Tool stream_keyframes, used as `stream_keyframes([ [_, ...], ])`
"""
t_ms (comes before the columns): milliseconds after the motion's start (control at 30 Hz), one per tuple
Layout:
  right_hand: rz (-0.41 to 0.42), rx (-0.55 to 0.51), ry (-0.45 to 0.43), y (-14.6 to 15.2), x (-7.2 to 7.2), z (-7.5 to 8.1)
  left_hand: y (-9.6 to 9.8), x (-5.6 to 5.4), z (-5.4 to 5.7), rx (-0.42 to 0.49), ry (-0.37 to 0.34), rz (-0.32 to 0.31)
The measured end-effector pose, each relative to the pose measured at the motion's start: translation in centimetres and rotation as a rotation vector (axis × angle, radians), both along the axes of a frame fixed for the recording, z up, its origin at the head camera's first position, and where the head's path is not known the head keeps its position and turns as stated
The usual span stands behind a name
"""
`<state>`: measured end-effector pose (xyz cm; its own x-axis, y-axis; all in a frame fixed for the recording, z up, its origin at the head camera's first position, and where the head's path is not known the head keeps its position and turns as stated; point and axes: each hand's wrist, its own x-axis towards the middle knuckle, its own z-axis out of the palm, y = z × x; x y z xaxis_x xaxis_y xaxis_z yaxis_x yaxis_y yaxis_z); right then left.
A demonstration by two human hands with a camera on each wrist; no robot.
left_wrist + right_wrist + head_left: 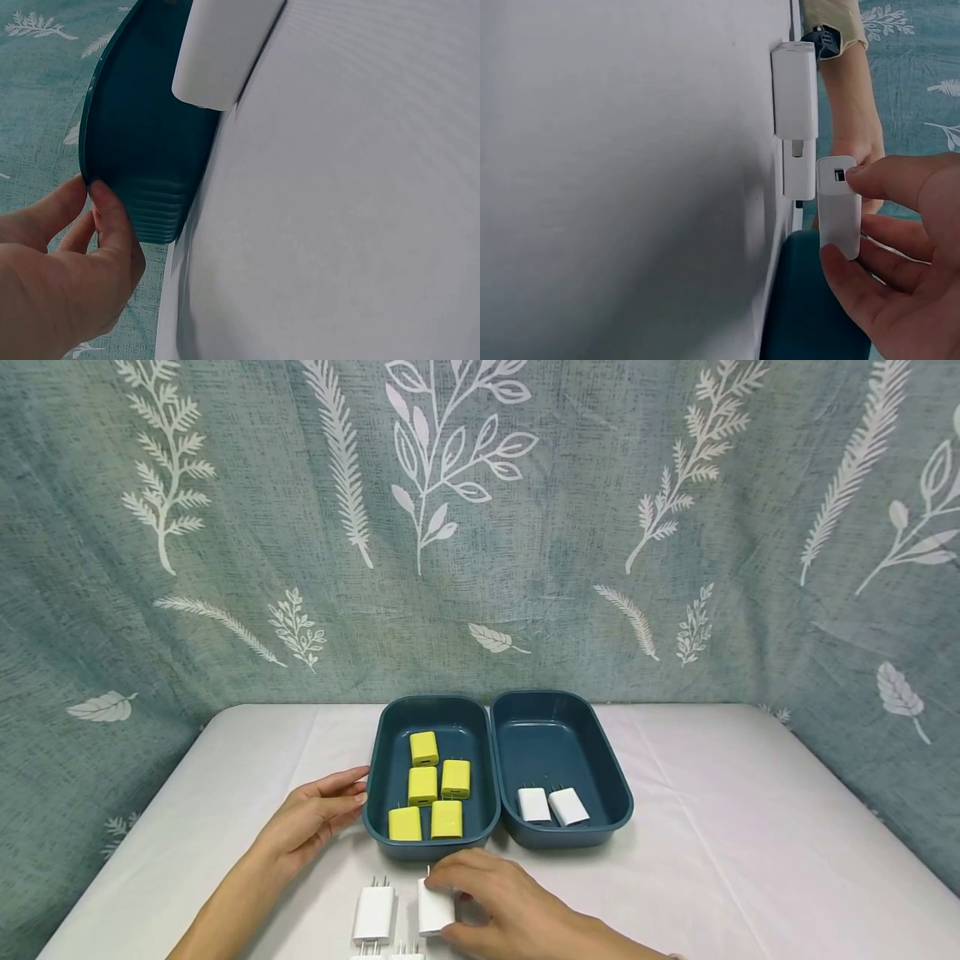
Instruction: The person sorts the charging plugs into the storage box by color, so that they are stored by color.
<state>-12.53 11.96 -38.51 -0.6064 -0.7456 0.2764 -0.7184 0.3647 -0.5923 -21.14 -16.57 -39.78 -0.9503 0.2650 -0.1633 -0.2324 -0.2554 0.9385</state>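
Note:
My right hand (pixel 510 902) pinches a white plug-in charger (pixel 437 906) between thumb and fingers, just in front of the left blue bin (pixel 371 743). Its USB port and the thumb on one end show in the right wrist view, where the charger (pixel 840 217) is seen close up. My left hand (pixel 318 814) is at that bin's left side; thumb and a finger take its rim in the left wrist view. Several yellow chargers (pixel 423 785) lie inside. Left of the held charger is another white charger (pixel 373 914), prongs pointing away, with more partly cut off below.
A second blue bin (pixel 611 760) stands directly right of the first, with two white chargers (pixel 533 805) near its front wall. White cloth covers the table (pixel 720 843). Behind it hangs a green leaf-patterned curtain (pixel 562 568).

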Motion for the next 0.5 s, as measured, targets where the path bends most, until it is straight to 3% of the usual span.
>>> stream_keyframes([
  [200, 0.02, -0.07, -0.048, 1.3, 0.6, 0.7, -0.1, 0.1, -0.1, 0.0, -0.001, 0.001],
  [500, 0.06, -0.145, 0.02, 3.7, 1.0, 1.6, 0.0, 0.1, -0.1, 0.025, 0.007, -0.009],
])
